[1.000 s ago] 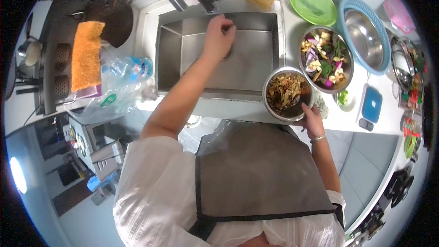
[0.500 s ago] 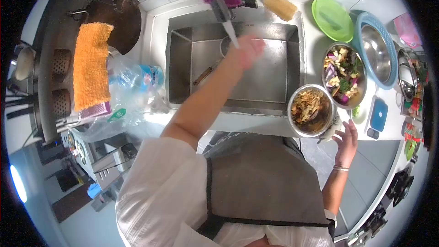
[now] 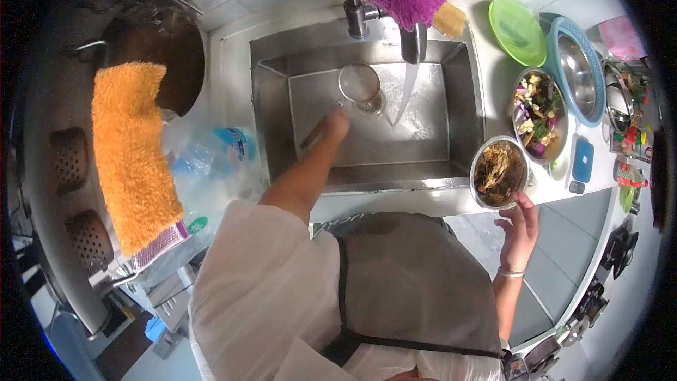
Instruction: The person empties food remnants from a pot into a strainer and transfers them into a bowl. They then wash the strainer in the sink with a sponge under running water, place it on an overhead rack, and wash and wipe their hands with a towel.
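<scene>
A rectangular steel sink (image 3: 384,148) stands before me; beside its near-right corner, the right hand (image 3: 520,229), fingers loosely parted, touches a round metal bowl (image 3: 474,182) of brown shreds. A round mesh strainer (image 3: 360,83) is in the sink, the left hand (image 3: 337,124) at its handle; grip cannot be told.

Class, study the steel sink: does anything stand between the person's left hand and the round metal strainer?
Nothing visible does. The left hand is at the near side of the round metal strainer, too blurred to show any grip. The clear stream of water falls to the strainer's right, outside that path.
</scene>
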Demonstrator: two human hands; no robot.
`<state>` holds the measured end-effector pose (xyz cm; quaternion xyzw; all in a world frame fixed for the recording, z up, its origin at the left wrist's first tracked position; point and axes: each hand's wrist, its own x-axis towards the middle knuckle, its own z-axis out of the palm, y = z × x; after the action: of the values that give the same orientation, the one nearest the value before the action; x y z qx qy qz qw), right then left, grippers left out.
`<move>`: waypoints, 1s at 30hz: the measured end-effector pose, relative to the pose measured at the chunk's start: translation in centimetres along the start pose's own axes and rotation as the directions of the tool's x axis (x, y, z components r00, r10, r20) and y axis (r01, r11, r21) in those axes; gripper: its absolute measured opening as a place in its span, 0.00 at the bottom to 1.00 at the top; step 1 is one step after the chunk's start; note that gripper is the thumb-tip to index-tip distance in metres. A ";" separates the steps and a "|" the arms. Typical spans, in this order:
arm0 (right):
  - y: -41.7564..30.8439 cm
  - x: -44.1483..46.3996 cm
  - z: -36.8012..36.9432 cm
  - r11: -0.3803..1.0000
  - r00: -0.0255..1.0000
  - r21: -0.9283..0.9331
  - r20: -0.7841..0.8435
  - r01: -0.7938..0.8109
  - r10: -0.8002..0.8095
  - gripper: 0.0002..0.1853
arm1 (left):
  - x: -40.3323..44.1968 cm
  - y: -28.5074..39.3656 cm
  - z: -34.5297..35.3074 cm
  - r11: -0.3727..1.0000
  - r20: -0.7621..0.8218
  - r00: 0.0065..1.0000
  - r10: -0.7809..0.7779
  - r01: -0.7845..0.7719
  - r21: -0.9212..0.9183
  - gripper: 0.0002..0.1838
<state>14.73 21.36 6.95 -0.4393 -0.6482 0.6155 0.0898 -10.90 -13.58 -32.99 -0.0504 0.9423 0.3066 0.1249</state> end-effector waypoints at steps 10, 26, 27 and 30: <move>0.1 2.0 2.0 0.998 0.981 -0.014 0.183 -0.056 0.058 0.16 | -7.5 16.6 -0.7 0.051 0.832 0.536 0.140 0.836 -0.547 0.12; -3.9 13.7 12.5 0.919 0.774 -0.129 0.589 0.373 -0.231 0.13 | -8.6 24.8 -8.2 -0.171 0.550 0.488 0.678 0.832 -0.527 0.40; -5.4 14.9 13.6 0.862 0.760 -0.212 0.597 0.460 -0.259 0.12 | -8.7 24.9 -8.5 -0.183 0.542 0.483 0.688 0.837 -0.515 0.40; -6.4 22.5 17.8 0.523 0.594 -0.310 0.578 0.794 -0.559 0.14 | -9.0 25.0 -8.3 -0.174 0.624 0.559 0.547 0.804 -0.568 0.35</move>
<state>-13.38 24.80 -1.05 -0.0105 -0.9165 0.3950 0.0631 -8.21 1.83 -9.98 -0.1115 0.1399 0.8561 0.4849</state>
